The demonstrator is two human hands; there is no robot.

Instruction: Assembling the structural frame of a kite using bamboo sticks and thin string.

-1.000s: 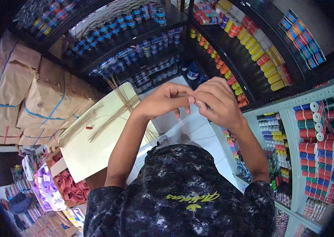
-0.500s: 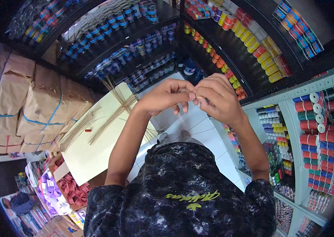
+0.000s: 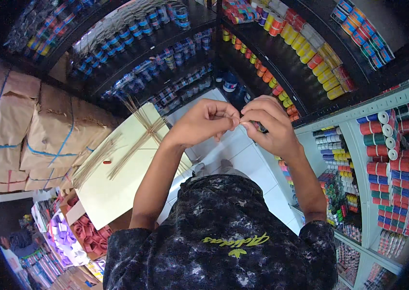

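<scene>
Both hands are raised in front of my chest, their fingertips meeting in the middle. The thumb and fingers of my left hand [image 3: 205, 123] are pressed together in a pinch. Against them, my right hand [image 3: 271, 126] pinches with thumb and forefinger, its other fingers curled. Whatever lies between the fingertips is too small to make out. Beyond my left forearm, thin tan sticks [image 3: 139, 140] lie crossed on a pale yellow board [image 3: 117, 193]. A small red object [image 3: 107, 162] rests on the board beside a looser bundle of sticks [image 3: 93, 162].
Brown paper packages [image 3: 52, 130] tied with blue string are stacked at left. Below them stands a box of red ribbon-like coils [image 3: 91, 232]. Dark shelves [image 3: 262, 53] with colourful spools curve across the back. A pale metal rack [image 3: 359, 193] of spools stands at right, above white floor tiles [image 3: 243, 154].
My left hand's lower fingers have curled in closer, and the right hand has tilted slightly. The hands remain together at nearly the same place. The view has shifted a little.
</scene>
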